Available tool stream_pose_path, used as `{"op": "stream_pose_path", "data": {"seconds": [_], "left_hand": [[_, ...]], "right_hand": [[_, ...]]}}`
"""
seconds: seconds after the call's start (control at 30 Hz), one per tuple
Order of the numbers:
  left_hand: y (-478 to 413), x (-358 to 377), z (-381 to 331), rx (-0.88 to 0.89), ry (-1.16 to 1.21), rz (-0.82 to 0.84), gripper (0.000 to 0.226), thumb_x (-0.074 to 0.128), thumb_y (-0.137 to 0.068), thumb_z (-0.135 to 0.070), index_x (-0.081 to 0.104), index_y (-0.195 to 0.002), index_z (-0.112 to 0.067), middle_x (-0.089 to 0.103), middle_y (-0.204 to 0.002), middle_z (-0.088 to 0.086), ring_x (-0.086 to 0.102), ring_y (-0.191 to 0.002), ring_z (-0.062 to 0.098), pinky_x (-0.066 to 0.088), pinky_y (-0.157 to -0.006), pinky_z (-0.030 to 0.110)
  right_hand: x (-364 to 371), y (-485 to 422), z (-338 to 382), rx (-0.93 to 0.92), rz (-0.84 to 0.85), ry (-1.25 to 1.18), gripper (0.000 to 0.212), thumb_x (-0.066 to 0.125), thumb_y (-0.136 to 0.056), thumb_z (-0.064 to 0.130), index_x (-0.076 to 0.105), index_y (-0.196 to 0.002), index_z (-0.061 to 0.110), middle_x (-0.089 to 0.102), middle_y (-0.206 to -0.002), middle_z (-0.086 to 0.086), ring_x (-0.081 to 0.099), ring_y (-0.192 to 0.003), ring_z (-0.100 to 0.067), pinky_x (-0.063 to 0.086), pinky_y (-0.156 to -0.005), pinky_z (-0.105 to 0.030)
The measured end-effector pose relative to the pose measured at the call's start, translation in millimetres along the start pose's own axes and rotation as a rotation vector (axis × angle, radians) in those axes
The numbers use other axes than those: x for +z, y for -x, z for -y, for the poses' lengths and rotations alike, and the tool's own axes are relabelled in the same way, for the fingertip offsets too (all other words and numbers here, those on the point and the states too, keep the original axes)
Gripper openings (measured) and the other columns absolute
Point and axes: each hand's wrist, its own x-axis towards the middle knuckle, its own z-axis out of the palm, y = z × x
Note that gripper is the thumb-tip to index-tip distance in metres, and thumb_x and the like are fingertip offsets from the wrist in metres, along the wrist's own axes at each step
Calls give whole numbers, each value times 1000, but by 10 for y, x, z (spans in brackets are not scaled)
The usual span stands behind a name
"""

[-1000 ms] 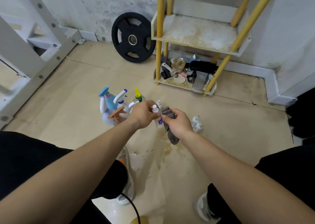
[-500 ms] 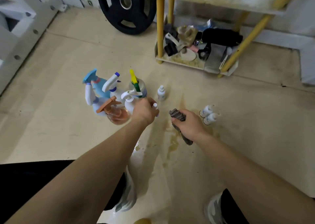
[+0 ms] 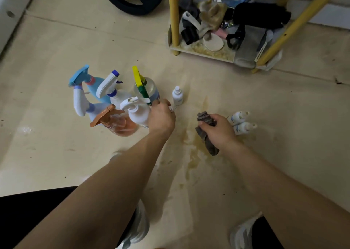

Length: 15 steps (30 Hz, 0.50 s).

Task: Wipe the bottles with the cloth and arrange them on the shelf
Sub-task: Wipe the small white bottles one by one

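Nearest, well short of the shelf [image 3: 200,50], two grey shoes [image 3: 137,228] show under the bare forearms. Farther on, in front of the shelf's middle, the right hand [image 3: 219,130] has its fingers clamped round the cloth [image 3: 207,142]. This is one dark grey-brown crumpled rag, and its loose end hangs below the fist over a yellowish stain [image 3: 191,159]. The left hand [image 3: 161,120], in front of the shelf's left leg, curls its fingers round a held bottle [image 3: 171,108]; only the white tip peeks out.

There are four small white bottles. One is the held bottle. A lone bottle [image 3: 177,97] stands upright between the left hand and the shelf. A pair [image 3: 237,117] lies touching side by side just past the right hand, toward the shelf's right leg.

The spray bottles [image 3: 117,123] number six by their trigger heads: light blue, two white with purple-blue trim, yellow-green, plain white and orange. They are bunched just beside the left hand, out to the left of the shelf.

The shelf has yellow legs and a grimy bottom tier crammed with clutter. One black weight plate [image 3: 132,0] sits left of it.
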Motion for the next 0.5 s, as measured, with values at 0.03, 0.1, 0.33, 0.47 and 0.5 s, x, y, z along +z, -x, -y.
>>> {"op": "stream_pose_path", "data": {"seconds": [0.03,0.1,0.33,0.47,0.5], "left_hand": [[5,-1,-2,2,2,-2,20,61,-94,-15,64,-112,-6,55,-116,17,59,-96,35,40,-71,35],[22,-12,-13,10,5,-5,19,59,-95,-14,65,-111,-6,55,-115,17,60,-96,35,38,-70,35],[284,-253,-137,48,47,3,36,64,-92,-10,56,-127,-6,55,-126,16,56,-110,33,41,-81,34],[505,-421,-307,105,37,8,37,63,-91,-13,57,-127,-6,56,-124,15,56,-110,32,40,-79,32],[560,-446,-364,116,22,12,38,63,-91,-15,57,-128,-8,56,-125,14,57,-111,32,43,-81,35]], "right_hand": [[6,4,-3,1,5,3,9,65,-99,33,66,-106,28,70,-96,9,67,-91,-16,55,-85,-39],[0,28,0,-1,13,5,11,65,-99,34,66,-108,28,69,-98,9,66,-92,-15,54,-85,-38],[-164,282,169,-39,7,-11,10,65,-99,28,66,-107,23,72,-95,2,68,-88,-21,54,-77,-34],[-338,503,275,-73,-22,29,13,65,-97,31,68,-105,22,72,-93,3,68,-88,-20,54,-78,-35],[-385,553,286,-78,-27,45,14,66,-97,33,68,-105,22,72,-94,3,68,-89,-20,53,-80,-35]]}}
